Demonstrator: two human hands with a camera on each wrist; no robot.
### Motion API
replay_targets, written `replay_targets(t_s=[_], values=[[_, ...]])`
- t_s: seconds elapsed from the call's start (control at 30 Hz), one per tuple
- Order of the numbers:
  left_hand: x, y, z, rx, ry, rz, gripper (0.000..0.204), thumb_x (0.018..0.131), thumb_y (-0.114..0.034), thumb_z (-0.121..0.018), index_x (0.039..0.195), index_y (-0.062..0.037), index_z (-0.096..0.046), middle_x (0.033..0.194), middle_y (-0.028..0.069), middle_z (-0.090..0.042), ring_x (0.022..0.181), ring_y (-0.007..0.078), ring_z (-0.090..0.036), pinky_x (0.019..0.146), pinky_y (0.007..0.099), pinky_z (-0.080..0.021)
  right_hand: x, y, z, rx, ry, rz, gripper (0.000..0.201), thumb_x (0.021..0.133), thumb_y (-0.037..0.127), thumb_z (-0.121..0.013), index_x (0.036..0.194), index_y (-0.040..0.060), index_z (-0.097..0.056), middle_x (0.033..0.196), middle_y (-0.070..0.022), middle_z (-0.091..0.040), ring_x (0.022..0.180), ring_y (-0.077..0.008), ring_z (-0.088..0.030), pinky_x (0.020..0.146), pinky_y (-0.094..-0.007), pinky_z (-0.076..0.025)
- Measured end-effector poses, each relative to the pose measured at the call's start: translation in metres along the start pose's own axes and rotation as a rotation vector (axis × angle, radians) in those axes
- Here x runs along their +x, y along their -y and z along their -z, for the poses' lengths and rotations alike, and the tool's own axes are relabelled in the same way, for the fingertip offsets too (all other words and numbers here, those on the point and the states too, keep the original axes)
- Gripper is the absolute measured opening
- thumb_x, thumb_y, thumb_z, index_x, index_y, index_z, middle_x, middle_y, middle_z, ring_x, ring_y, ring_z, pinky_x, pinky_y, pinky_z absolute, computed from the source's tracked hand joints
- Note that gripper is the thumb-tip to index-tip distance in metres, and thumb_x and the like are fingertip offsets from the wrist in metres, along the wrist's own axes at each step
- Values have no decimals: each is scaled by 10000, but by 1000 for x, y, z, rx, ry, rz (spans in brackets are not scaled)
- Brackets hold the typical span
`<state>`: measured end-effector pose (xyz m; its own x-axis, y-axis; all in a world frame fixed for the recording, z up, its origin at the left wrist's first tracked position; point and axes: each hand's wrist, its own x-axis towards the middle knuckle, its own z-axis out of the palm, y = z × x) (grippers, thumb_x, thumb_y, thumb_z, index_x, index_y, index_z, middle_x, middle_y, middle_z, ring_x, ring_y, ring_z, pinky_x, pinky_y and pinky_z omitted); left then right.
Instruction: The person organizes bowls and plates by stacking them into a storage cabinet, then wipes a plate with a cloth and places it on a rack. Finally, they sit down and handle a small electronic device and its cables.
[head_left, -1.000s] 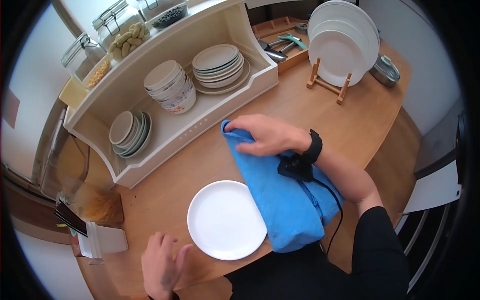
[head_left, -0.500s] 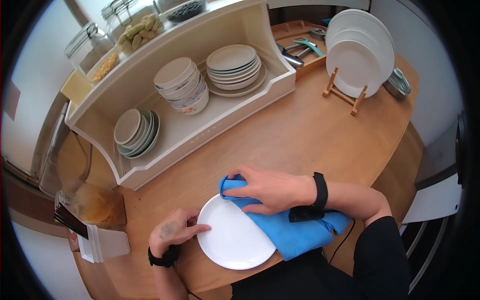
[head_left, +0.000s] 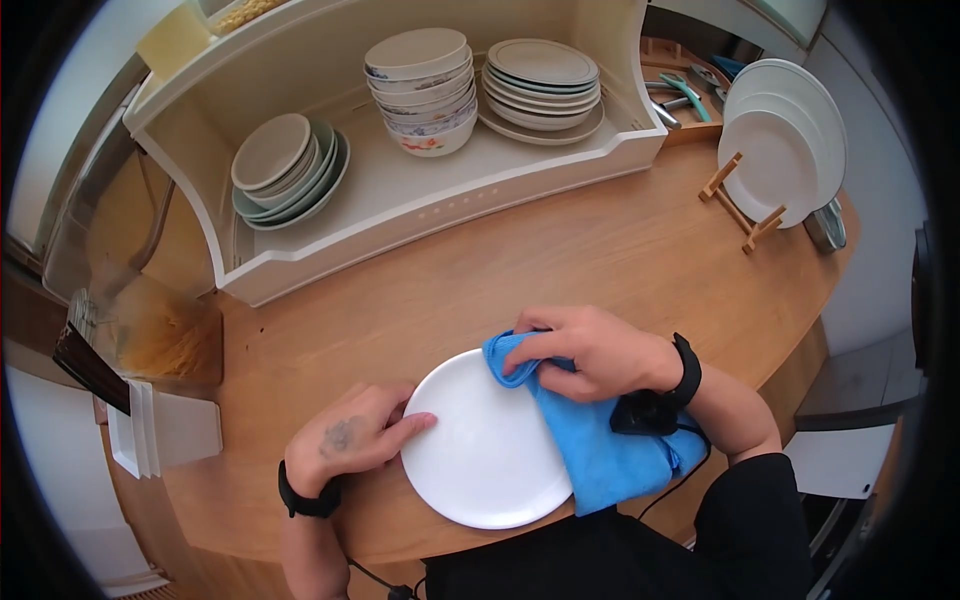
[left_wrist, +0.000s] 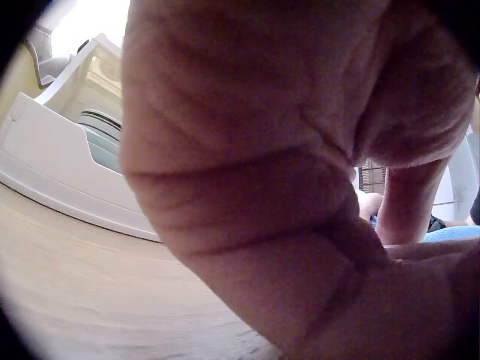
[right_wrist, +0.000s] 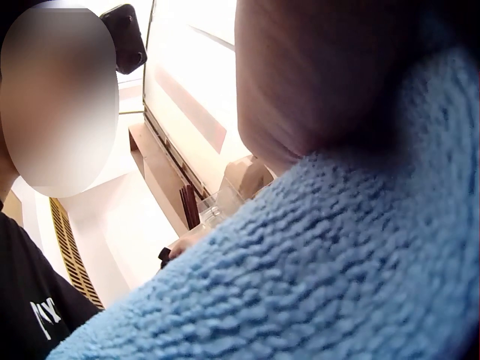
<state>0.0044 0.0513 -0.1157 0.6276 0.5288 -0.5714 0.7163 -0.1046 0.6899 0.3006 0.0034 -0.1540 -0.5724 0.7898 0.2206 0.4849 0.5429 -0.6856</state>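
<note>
A round white plate lies near the table's front edge in the head view. My left hand grips its left rim, thumb on top and fingers curled under the edge. My right hand holds a bunched end of a blue cloth at the plate's upper right rim. The rest of the cloth drapes over the plate's right side and down toward my lap. In the right wrist view the cloth's fluffy weave fills the lower part. The left palm blocks most of the left wrist view.
A white shelf with stacked bowls and plates stands along the back. Plates on a wooden rack are at the back right. White containers and a jar of yellowish contents sit at the left.
My left hand has come to the plate and taken hold of its left rim. The right hand has brought the cloth down to the plate's rim. The head view has also shifted.
</note>
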Motion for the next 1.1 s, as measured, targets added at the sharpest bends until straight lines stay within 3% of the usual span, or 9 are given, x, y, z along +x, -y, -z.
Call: replay_targets(t_s=[0.23,0.37,0.5,0.63,0.73,0.83,1.0,1.07,1.1], values=[[-5,-2,-5,38,-27,-97,365,1011,-301,-569,1032,51,-664,628,120,-652,505,211,-641,524,336,-501,6,-4,27,-29,-86,1,152,746,-21,-589,840,65,-674,882,-102,-647,766,-329,-637,669,-408,-520],[-8,-2,-4,33,-23,-124,360,1008,-292,-571,1048,53,-667,643,128,-661,515,213,-646,534,337,-514,11,-19,73,-678,-326,76,103,737,-22,-630,779,73,-629,897,-80,-632,761,-297,-646,652,-381,-535],[-9,-2,-3,5,-21,-100,366,1001,-298,-583,1049,54,-669,657,133,-670,522,205,-649,538,335,-519,34,-11,105,-967,-384,295,102,742,4,-654,755,97,-615,943,-46,-634,782,-240,-645,634,-353,-545],[-8,2,-4,0,-24,-110,363,989,-308,-600,1012,47,-675,652,121,-671,530,199,-651,537,332,-518,60,15,60,-700,-299,414,121,732,6,-654,788,108,-621,1043,-59,-657,903,-265,-659,715,-358,-563],[-6,6,-5,-7,-37,-130,353,981,-302,-605,987,44,-674,635,121,-660,528,214,-647,540,343,-510,58,30,14,-318,-22,278,209,673,-36,-650,842,75,-600,1114,-124,-661,965,-331,-635,808,-394,-535],[-2,13,-7,24,-49,-152,365,985,-323,-611,973,37,-670,641,123,-669,534,217,-658,554,338,-516,55,37,-6,-60,132,109,191,771,22,-714,927,58,-610,1090,-123,-668,949,-327,-633,843,-375,-519],[0,14,-8,23,-52,-163,379,987,-340,-619,961,35,-667,661,143,-686,554,233,-676,573,340,-524,51,19,-29,181,1,-69,270,848,172,-768,1051,52,-634,1017,-128,-669,927,-317,-645,821,-367,-514],[-3,9,-6,84,-95,-198,347,958,-308,-611,964,31,-682,735,210,-682,736,381,-676,705,447,-515,52,17,-33,55,-13,-30,273,854,159,-780,1075,60,-657,1028,-115,-668,948,-308,-639,827,-362,-504],[-1,10,-7,84,-91,-200,347,958,-308,-611,964,31,-682,735,210,-682,736,381,-676,705,447,-515,53,16,-34,55,-14,-35,273,854,159,-780,1075,60,-657,1028,-115,-668,948,-308,-639,827,-362,-504]])
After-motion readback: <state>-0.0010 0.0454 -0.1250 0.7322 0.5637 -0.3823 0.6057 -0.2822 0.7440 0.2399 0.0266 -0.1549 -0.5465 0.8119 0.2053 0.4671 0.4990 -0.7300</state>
